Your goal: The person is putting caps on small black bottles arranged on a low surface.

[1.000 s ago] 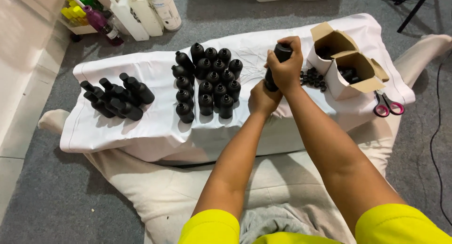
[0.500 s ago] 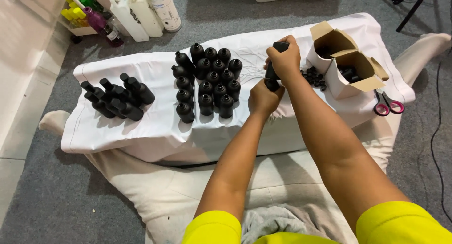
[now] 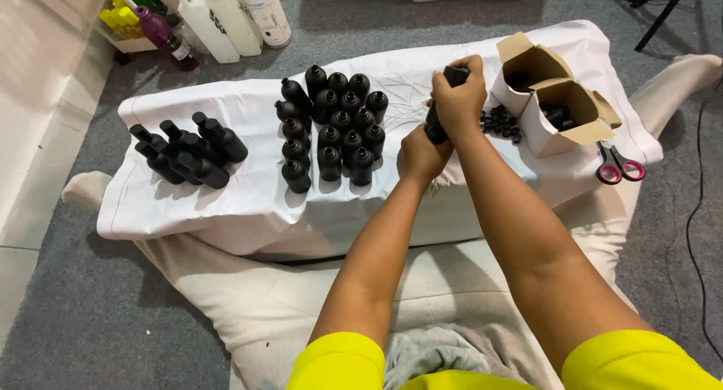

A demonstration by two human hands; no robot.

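The fingers of the right hand [image 3: 458,96] were curled tight around the cap end of a small black bottle [image 3: 444,104], and the fingers of the left hand [image 3: 422,153] were wrapped around its lower part, so the bottle was held up just above the white cloth [image 3: 248,202]. To do this step well, I think the lower hand should keep the bottle from turning while the upper hand twists the cap straight, not crooked. Just to the right lay a little pile of loose black caps [image 3: 501,123], and beside them stood two open cardboard boxes [image 3: 557,108] with more black pieces inside. Red-handled scissors [image 3: 619,166] lay near the cloth's right edge. To the left of the hands stood a group of upright black bottles [image 3: 335,126], quite near the left wrist, so an elbow bump could knock them over. Farther left, more black bottles lay on their sides [image 3: 188,149]. White jugs [image 3: 226,13] stood on the grey floor [image 3: 60,307], well apart.
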